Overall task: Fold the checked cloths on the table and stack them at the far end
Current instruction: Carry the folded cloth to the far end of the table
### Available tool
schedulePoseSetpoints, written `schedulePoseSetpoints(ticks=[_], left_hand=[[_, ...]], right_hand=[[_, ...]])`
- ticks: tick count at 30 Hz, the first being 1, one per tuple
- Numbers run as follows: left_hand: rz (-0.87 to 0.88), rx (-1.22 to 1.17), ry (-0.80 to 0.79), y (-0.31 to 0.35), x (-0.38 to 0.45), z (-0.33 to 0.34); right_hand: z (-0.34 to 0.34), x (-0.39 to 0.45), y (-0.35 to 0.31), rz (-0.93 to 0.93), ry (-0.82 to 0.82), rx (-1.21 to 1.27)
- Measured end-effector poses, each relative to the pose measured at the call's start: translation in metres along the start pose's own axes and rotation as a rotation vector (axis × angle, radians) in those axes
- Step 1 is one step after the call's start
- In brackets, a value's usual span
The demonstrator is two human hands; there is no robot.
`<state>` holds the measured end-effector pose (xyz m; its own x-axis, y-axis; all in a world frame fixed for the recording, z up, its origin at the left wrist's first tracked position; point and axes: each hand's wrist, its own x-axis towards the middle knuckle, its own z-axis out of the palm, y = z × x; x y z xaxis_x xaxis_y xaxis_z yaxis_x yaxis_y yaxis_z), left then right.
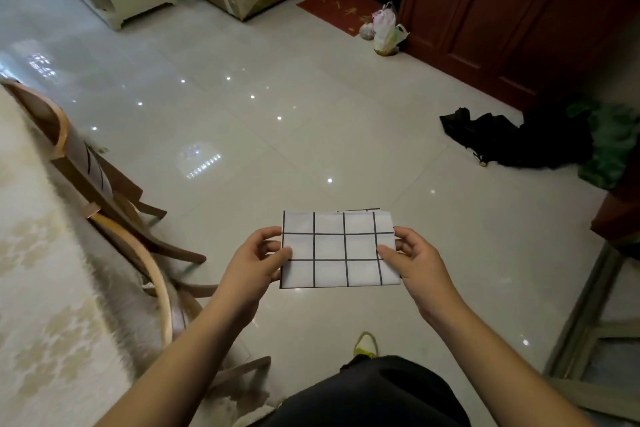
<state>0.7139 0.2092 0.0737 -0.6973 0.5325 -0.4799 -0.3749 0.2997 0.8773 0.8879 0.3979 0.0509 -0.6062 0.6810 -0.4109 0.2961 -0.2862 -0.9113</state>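
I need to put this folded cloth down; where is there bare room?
The table at left shows bare patterned top beside the two wooden chairs. Both hands, left hand and right hand, pinch the checked cloth over open floor. Right is crowded: dark clothes.

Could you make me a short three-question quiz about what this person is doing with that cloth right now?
1. True or false: the checked cloth lies flat on the table.
2. Which hands hold the cloth? A) left hand only B) right hand only C) both
3. Fill in: below the cloth is the pale tiled ____.

Key: 1 false, it is held in the air, folded; 2 C, one hand pinching each short side; 3 floor.
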Motion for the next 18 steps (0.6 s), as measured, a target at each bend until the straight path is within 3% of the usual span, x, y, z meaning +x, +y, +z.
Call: schedulePoseSetpoints(ticks=[9, 18], left_hand=[[-0.001, -0.08, 0.16, 0.031, 0.053, 0.023], [-0.037, -0.218, 0.311, 0.048, 0.116, -0.041]], right_hand=[[-0.002, 0.094, -0.05, -0.012, -0.146, -0.029], [0.092, 0.184, -0.095, -0.054, -0.327, -0.12]])
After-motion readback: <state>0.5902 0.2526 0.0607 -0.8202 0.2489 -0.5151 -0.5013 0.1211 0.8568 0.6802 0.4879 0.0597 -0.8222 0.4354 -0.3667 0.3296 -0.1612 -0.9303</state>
